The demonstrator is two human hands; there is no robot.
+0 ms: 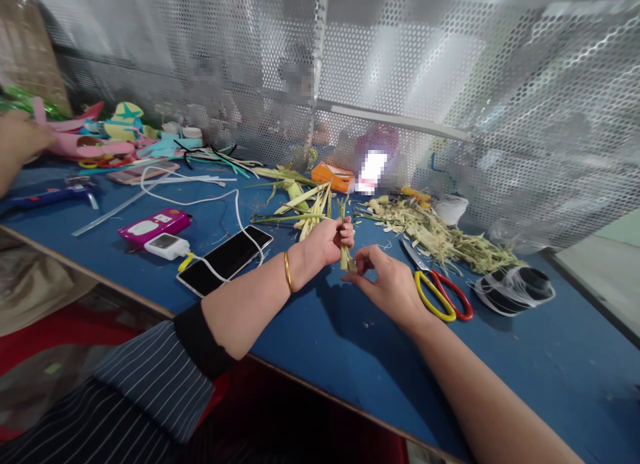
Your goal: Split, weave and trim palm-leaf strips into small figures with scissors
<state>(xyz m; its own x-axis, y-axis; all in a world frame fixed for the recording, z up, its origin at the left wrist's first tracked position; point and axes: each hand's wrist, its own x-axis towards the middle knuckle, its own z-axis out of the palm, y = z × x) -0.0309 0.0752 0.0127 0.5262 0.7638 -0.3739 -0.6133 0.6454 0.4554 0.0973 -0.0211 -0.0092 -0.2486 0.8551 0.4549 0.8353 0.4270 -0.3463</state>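
The left hand (336,241) is curled snugly round stalks (345,258) pointing forward; the right hand (389,282), fingertips nearly together, is at their near end, its hold unclear.

A magenta box (150,229) sits toward the left of the blue tabletop (530,357), with a small white device (167,246) in front of it. Just beside them lies a dark-screened phone (220,261), crossed by a looping white cable (200,202). At far left are a blue tool (43,196) and pink craft pieces (100,146). An orange box (331,176) and a bright, blurred screen (371,172) stand near the perforated metal panel (400,64).
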